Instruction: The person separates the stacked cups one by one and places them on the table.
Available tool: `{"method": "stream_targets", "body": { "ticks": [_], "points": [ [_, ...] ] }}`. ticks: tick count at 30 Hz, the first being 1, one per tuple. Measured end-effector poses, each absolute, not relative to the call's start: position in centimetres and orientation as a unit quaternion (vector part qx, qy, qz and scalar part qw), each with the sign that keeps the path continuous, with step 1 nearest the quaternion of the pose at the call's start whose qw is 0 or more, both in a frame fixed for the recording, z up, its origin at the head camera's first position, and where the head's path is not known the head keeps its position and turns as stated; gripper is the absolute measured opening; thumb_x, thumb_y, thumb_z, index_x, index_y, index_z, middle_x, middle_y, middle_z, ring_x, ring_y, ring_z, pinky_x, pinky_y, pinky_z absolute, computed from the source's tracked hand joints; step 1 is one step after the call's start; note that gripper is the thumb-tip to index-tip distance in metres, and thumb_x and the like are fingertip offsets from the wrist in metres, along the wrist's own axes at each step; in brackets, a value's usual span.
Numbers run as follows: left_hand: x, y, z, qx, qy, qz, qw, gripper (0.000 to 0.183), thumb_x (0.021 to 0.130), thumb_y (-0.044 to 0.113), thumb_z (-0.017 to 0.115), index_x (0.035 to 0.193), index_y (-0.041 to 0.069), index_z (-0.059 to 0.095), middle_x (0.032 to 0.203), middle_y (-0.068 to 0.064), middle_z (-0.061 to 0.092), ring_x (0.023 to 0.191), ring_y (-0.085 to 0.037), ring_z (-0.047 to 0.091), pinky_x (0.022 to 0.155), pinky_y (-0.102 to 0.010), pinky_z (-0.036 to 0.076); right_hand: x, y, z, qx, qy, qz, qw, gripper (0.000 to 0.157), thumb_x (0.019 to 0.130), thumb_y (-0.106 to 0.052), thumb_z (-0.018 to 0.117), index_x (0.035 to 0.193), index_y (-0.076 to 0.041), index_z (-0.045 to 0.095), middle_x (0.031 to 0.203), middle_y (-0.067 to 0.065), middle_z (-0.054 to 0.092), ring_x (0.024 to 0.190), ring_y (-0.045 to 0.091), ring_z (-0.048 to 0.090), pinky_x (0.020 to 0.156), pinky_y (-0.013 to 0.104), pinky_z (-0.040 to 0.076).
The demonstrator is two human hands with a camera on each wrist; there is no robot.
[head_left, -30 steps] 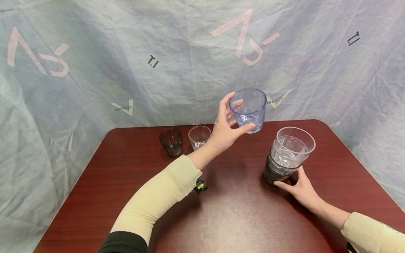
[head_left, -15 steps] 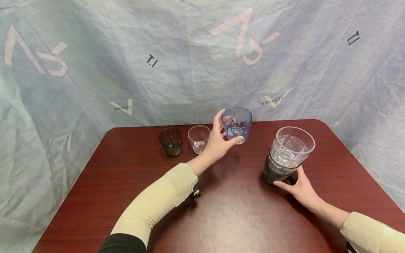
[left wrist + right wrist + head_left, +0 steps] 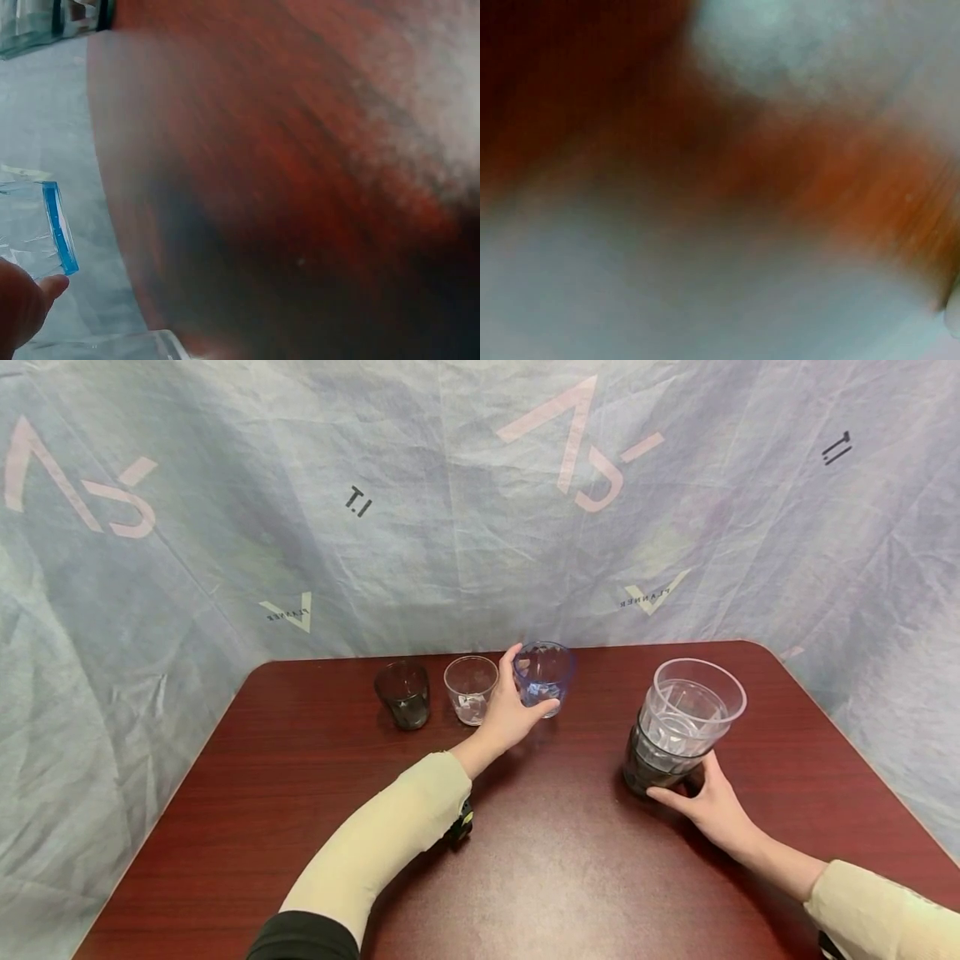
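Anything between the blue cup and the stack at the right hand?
Nothing visible: the left hand grips the blue cup, and only tabletop shows between it and the stack that the right hand holds.

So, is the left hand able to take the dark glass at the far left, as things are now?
Probably not at once: the left hand holds the blue glass, and the clear glass stands between that hand and the dark glass, though the dark glass's near side looks free.

Makeshift recording booth, apparently: printed grey fabric (image 3: 465,527) hangs past far, left and right edges of table (image 3: 555,868); black wrist device (image 3: 462,825) visible.
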State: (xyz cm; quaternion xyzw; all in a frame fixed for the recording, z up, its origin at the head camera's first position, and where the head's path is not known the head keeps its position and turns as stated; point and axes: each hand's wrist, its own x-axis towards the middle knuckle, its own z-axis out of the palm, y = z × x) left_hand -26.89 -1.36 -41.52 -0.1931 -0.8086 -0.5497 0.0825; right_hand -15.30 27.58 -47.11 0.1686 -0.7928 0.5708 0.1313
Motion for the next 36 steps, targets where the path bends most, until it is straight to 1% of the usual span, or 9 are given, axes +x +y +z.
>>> {"method": "stream_targets", "body": {
  "ticks": [4, 8, 12, 20, 25, 31, 36],
  "points": [
    [-27.4, -1.3, -42.1, -0.171, -0.814, -0.55, 0.08, 0.098, 0.078, 0.017, 0.084, 0.15, 0.021, 0.017, 0.142, -0.018, 0.042, 0.129, -0.03, 0.044, 0.103, -0.046, 0.038, -15.4, 27.6, -47.1, 0.17, -0.793, 0.57, 0.132, 0.085, 0.072, 0.018, 0.075, 0.14, -0.009, 0.033, 0.119, -0.013, 0.057, 0.099, 0.002, 0.058, 0.079, 0.015, 0.044],
    [-27.8, -1.2, -42.7, -0.163, -0.817, -0.547, 0.083, 0.098, 0.077, 0.015, 0.085, 0.149, 0.02, 0.019, 0.139, -0.016, 0.046, 0.127, -0.029, 0.047, 0.102, -0.044, 0.038, -15.3, 27.6, -47.1, 0.171, -0.792, 0.57, 0.135, 0.085, 0.071, 0.019, 0.075, 0.14, -0.008, 0.033, 0.119, -0.013, 0.058, 0.099, 0.002, 0.058, 0.079, 0.014, 0.044],
    [-28.1, -0.9, -43.2, -0.16, -0.816, -0.55, 0.079, 0.097, 0.077, 0.012, 0.084, 0.148, 0.018, 0.019, 0.137, -0.014, 0.047, 0.125, -0.028, 0.048, 0.102, -0.043, 0.039, -15.3, 27.6, -47.2, 0.173, -0.792, 0.57, 0.136, 0.085, 0.071, 0.019, 0.075, 0.14, -0.008, 0.033, 0.118, -0.012, 0.058, 0.098, 0.002, 0.058, 0.079, 0.014, 0.044],
    [-28.6, -0.8, -44.0, -0.145, -0.826, -0.54, 0.071, 0.098, 0.074, 0.009, 0.086, 0.146, 0.015, 0.02, 0.138, -0.016, 0.047, 0.125, -0.03, 0.049, 0.102, -0.04, 0.039, -15.4, 27.5, -47.4, 0.173, -0.79, 0.574, 0.128, 0.085, 0.072, 0.019, 0.075, 0.141, -0.006, 0.032, 0.12, -0.011, 0.057, 0.099, 0.003, 0.058, 0.079, 0.015, 0.045],
    [-28.8, -0.9, -44.2, -0.128, -0.826, -0.546, 0.056, 0.097, 0.075, 0.007, 0.085, 0.146, 0.014, 0.019, 0.141, -0.016, 0.043, 0.126, -0.031, 0.047, 0.103, -0.041, 0.038, -15.4, 27.5, -47.4, 0.166, -0.792, 0.574, 0.125, 0.084, 0.072, 0.018, 0.075, 0.14, -0.005, 0.032, 0.119, -0.011, 0.058, 0.098, 0.003, 0.059, 0.078, 0.016, 0.045],
    [-28.8, -0.8, -44.0, -0.125, -0.832, -0.537, 0.056, 0.099, 0.075, 0.008, 0.085, 0.147, 0.014, 0.018, 0.145, -0.016, 0.039, 0.128, -0.032, 0.045, 0.104, -0.042, 0.037, -15.3, 27.6, -47.2, 0.168, -0.798, 0.564, 0.13, 0.084, 0.073, 0.016, 0.076, 0.14, -0.008, 0.033, 0.119, -0.012, 0.056, 0.097, 0.003, 0.058, 0.079, 0.015, 0.044],
    [-28.5, -0.6, -43.5, -0.119, -0.829, -0.545, 0.05, 0.102, 0.077, 0.016, 0.085, 0.15, 0.02, 0.014, 0.153, -0.014, 0.028, 0.135, -0.031, 0.037, 0.105, -0.045, 0.036, -15.3, 27.7, -47.2, 0.163, -0.801, 0.56, 0.131, 0.084, 0.073, 0.016, 0.077, 0.14, -0.007, 0.033, 0.119, -0.012, 0.056, 0.097, 0.003, 0.058, 0.079, 0.015, 0.044]
  ]
}}
